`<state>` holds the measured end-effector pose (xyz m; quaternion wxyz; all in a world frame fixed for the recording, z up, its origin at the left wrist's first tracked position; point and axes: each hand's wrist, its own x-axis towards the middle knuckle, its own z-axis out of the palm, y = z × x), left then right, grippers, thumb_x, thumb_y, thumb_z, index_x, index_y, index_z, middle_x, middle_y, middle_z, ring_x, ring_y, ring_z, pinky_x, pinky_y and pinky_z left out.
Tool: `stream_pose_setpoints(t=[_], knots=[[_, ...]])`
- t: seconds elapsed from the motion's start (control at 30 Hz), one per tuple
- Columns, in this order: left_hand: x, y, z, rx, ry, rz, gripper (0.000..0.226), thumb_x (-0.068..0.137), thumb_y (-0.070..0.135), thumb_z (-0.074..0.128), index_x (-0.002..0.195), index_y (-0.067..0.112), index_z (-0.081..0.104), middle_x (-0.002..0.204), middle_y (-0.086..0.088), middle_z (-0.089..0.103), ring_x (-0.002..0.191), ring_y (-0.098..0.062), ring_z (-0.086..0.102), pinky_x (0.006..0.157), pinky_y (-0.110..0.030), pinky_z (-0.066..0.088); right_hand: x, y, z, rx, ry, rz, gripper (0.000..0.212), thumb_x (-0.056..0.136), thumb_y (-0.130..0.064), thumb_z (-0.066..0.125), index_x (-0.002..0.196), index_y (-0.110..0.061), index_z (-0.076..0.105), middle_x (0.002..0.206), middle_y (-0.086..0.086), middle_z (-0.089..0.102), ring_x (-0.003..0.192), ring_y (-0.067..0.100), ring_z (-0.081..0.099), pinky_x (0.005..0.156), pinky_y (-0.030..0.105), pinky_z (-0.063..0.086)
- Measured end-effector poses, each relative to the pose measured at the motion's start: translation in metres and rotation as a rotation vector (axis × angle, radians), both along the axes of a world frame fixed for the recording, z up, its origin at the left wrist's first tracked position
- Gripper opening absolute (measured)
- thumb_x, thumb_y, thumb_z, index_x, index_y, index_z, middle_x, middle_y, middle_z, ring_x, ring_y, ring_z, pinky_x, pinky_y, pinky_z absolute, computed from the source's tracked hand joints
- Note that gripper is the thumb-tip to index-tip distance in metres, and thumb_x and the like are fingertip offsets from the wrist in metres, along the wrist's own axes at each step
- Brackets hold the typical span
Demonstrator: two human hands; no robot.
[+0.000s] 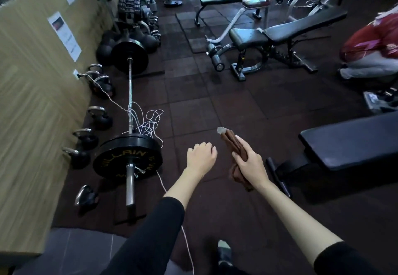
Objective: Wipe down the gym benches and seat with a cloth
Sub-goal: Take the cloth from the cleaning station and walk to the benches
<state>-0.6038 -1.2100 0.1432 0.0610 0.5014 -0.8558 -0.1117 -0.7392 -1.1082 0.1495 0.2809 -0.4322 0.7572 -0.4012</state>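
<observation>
Brown cloth [233, 145], folded long and pointing up-frame, is grasped in the right hand [249, 162] at lower centre. Nearest bench [353, 141] lies just right of that hand, long axis running toward the right edge; the left hand [201, 157], loosely curled and empty, sits farther off.

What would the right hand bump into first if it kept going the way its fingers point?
Probably nothing soon. The right hand, holding the brown cloth, points up and left over bare floor mats. The adjustable bench lies farther on, to the right of that line, though depth is unclear.
</observation>
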Motion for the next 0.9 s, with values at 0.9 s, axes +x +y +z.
stream_pose_setpoints(t=[0.9], knots=[[-0.417, -0.406, 0.007, -0.001, -0.055, -0.268, 0.033, 0.099, 0.032, 0.033, 0.099, 0.011, 0.058, 0.108, -0.009, 0.065, 0.099, -0.033, 0.060, 0.082, -0.038, 0.040, -0.390, -0.371, 0.000, 0.034, -0.010, -0.229, 0.048, 0.092, -0.034, 0.058, 0.137, -0.039, 0.043, 0.126, -0.006, 0.062, 0.117, 0.017, 0.057, 0.091, 0.024, 0.040]])
